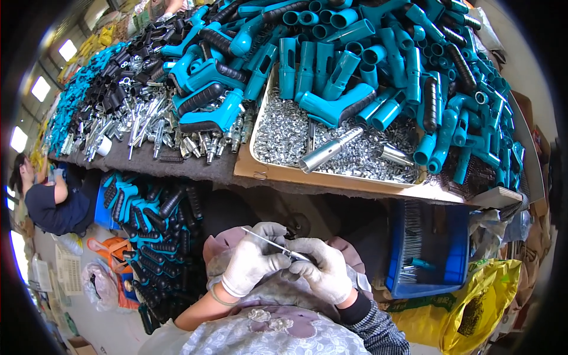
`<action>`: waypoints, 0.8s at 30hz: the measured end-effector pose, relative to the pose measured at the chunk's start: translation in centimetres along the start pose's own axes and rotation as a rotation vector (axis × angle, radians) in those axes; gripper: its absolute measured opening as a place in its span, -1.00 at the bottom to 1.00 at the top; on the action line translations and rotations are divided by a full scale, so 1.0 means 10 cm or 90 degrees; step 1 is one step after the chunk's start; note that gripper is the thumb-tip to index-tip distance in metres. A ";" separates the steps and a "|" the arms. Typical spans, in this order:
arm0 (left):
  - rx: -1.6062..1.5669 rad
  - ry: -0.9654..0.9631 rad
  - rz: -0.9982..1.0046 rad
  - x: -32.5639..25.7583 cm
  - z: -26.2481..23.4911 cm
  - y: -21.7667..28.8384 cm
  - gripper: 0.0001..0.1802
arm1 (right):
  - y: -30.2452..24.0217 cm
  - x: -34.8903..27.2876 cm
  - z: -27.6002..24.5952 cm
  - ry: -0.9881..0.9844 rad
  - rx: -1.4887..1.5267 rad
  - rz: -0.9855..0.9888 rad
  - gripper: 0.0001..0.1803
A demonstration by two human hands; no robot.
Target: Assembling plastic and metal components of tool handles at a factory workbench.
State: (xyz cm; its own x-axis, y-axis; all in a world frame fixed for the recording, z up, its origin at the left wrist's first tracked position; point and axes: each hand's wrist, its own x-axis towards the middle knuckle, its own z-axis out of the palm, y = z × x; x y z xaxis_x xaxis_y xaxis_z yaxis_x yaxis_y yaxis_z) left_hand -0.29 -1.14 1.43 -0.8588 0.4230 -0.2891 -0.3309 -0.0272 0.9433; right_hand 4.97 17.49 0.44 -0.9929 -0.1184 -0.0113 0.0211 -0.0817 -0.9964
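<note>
Both my hands wear white gloves and meet above my lap. My left hand (251, 260) is closed round a thin metal rod (262, 238), whose free end points up and left. The fingers of my right hand (324, 271) pinch a small silver and dark fitting (296, 255) at the rod's other end; the gloves hide part of it. In front of me on the bench, a shallow tray (254, 135) is full of small shiny metal parts. On those parts lie a silver metal tube (328, 151) and a teal handle with a black grip (337, 108).
Teal tubes (305, 71) are heaped behind the tray; silver pins and black parts (112, 83) spread left. Below the bench sit piled black-gripped handles (157, 242) and a blue bin (441, 260) of thin rods. A yellow bag (491, 296) lies right. Another person (59, 201) sits far left.
</note>
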 end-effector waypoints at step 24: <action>0.055 0.051 0.184 -0.25 0.02 0.15 -0.66 | -0.15 0.01 -0.01 0.011 -0.249 -0.109 -0.65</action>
State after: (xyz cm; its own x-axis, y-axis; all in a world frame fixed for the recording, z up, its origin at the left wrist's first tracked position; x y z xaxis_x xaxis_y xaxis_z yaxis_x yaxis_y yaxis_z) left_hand 1.47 -2.01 3.56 -0.9417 0.3359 -0.0160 -0.0376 -0.0578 0.9976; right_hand 4.79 17.72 1.88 -0.9802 -0.1189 0.1583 -0.1863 0.2829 -0.9409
